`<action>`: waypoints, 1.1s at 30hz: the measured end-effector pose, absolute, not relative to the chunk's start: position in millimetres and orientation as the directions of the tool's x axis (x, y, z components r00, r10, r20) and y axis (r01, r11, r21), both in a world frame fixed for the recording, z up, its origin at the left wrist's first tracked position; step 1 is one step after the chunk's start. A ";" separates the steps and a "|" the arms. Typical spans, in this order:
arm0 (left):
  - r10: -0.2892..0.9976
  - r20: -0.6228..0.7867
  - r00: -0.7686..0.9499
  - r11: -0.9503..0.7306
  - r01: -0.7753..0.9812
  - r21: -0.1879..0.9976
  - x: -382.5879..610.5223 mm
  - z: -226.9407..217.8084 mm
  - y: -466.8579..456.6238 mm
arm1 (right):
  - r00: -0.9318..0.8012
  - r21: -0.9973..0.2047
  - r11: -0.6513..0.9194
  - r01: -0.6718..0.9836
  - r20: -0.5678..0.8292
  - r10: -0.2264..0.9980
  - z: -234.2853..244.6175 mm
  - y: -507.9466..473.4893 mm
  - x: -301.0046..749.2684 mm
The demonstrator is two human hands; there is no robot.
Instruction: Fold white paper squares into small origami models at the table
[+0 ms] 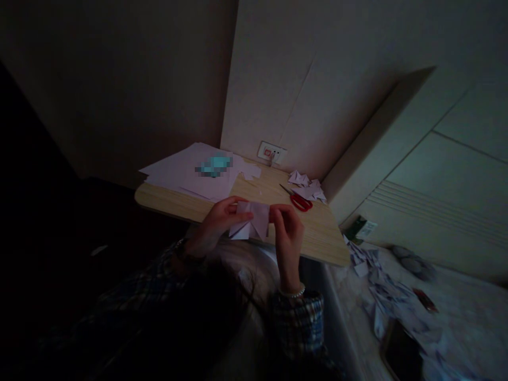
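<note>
I held a folded paper [254, 219] in both hands, just above the near edge of the table [321, 241]. My left hand [216, 222] pinched its left side, thumb on top and fingers curled under. My right hand [288, 227] pinched its right edge, fingers pressed together around the fold. The paper was pale, with pointed flaps hanging down between my hands.

Red scissors [297, 200] lay on the table just beyond my right hand, blades aimed away to the left. Behind them, near the wall, sat a small heap of folded pieces [307, 185]. A stack of white sheets [178, 172] covered the far left of the table; a teal patch on it was blurred, so I could read nothing there. A socket [271, 153] with a red mark sat on the wall.

To my right, a dark packet [359, 228] bore a pale label, too small to read, and scraps [381, 291] lay strewn over the bed.
</note>
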State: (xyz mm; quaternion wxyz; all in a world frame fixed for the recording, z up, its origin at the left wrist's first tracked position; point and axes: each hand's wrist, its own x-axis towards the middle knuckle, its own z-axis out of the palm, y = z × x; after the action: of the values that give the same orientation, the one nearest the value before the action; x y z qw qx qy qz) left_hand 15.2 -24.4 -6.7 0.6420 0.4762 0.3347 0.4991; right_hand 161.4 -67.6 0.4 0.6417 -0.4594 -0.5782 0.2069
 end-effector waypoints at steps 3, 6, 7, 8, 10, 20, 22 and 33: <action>0.987 0.032 0.155 0.028 -0.374 0.927 13.1 -7.4 -21.9 | 0.210 -0.801 0.541 0.256 0.592 0.778 -0.1 -67.7 163.7; 0.994 0.043 0.103 0.004 -0.414 0.910 12.1 -7.2 -21.5 | 0.124 -0.760 0.573 0.306 0.629 0.768 0.1 -68.4 166.7; 0.994 0.055 0.097 -0.009 -0.425 0.905 12.2 -7.1 -21.8 | 0.091 -0.747 0.583 0.321 0.637 0.766 0.4 -68.8 167.4; 0.993 0.066 0.095 -0.019 -0.434 0.901 12.3 -7.0 -22.3 | 0.060 -0.733 0.592 0.335 0.644 0.763 0.8 -69.2 167.7; 0.993 0.073 0.096 -0.023 -0.443 0.896 12.9 -6.7 -22.8 | 0.006 -0.702 0.607 0.373 0.656 0.755 1.8 -70.0 167.6; 0.979 0.073 0.190 -0.006 -0.330 0.944 16.3 -5.2 -25.0 | 0.042 -0.656 0.585 0.477 0.682 0.730 4.9 -68.6 165.5; 0.974 0.076 0.213 -0.012 -0.287 0.958 16.9 -3.7 -27.0 | 0.072 -0.675 0.580 0.455 0.677 0.732 4.0 -68.0 165.0; 0.943 0.104 0.316 -0.034 -0.221 0.975 17.5 0.9 -27.4 | 0.206 -0.825 0.529 0.199 0.562 0.801 -2.6 -65.8 161.1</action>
State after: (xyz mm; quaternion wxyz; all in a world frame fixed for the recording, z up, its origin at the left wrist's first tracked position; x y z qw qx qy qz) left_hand 17.5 -27.4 0.9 0.6083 0.5367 0.3364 0.4784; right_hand 161.1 -65.8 -2.6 0.6488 -0.4265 -0.5859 0.2320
